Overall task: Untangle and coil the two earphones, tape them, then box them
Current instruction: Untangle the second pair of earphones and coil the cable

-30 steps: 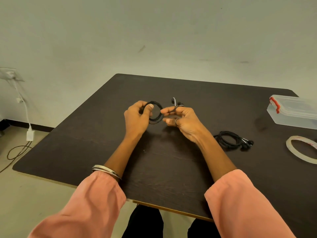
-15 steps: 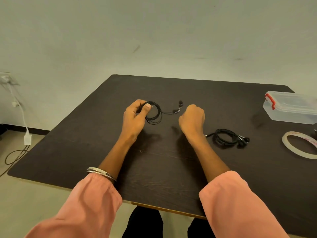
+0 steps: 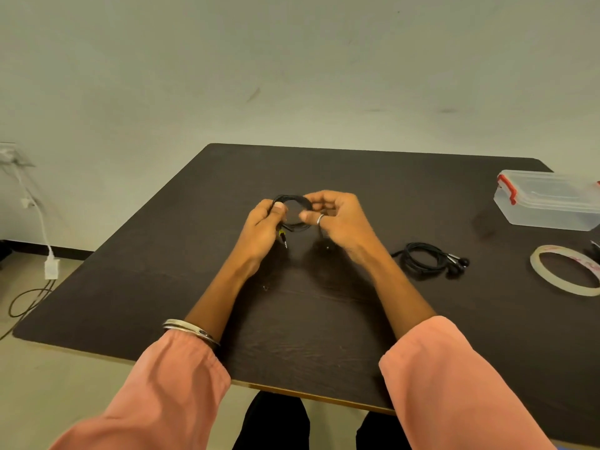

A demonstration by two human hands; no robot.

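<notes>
A black earphone coil (image 3: 293,200) is held above the dark table (image 3: 324,319) between both hands. My left hand (image 3: 264,227) pinches the coil's left side with the thumb on top; the jack plug hangs just below it. My right hand (image 3: 337,220) grips the coil's right side with curled fingers. A second black earphone (image 3: 428,259) lies coiled on the table to the right of my right wrist, its earbuds pointing right. A roll of clear tape (image 3: 566,274) lies flat near the right edge. A clear plastic box (image 3: 548,206) with red clips and its lid on stands at the far right.
A white charger and cables (image 3: 50,267) hang from a wall socket at the left, beyond the table's edge. The wall stands close behind the table. My legs show under the near edge.
My right hand, which had drawn away to the right half a second ago, has come back and taken hold of the coil's right side. The loose earbud end is no longer visible.
</notes>
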